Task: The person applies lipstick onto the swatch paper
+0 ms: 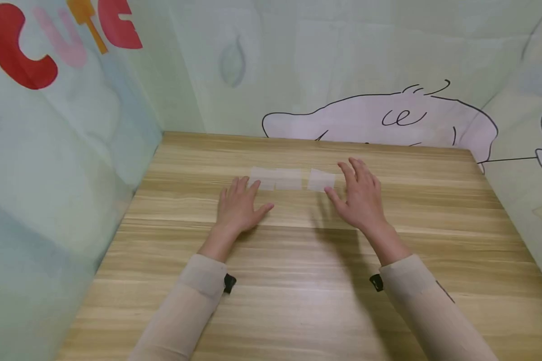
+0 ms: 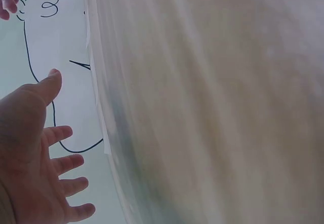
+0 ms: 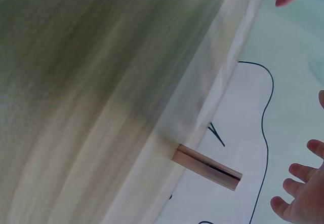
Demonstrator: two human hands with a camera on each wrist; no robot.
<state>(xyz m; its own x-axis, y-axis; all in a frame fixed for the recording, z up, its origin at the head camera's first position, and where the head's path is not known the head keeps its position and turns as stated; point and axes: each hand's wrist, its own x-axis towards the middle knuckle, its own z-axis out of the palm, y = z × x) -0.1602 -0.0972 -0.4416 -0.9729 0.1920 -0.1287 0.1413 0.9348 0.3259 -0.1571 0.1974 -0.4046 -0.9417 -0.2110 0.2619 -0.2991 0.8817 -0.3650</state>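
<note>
Three pale, translucent rectangular pieces lie in a row toward the back of the table: a left piece, a middle piece meeting it, and a right piece a small gap away. Beside the left piece is my left hand, fingers spread, its index fingertip overlapping that piece's lower edge. My right hand hovers right of the row with fingers apart; its thumb tip appears at the right piece's corner, contact unclear. Both hands hold nothing. In the right wrist view, a brown block with a dark line stands up from the table.
The wood-grain table ends at a printed cloth backdrop behind and at both sides. Small black devices, one at the left wrist and one at the right, sit by the beige cuffs. A shadow falls under the right arm.
</note>
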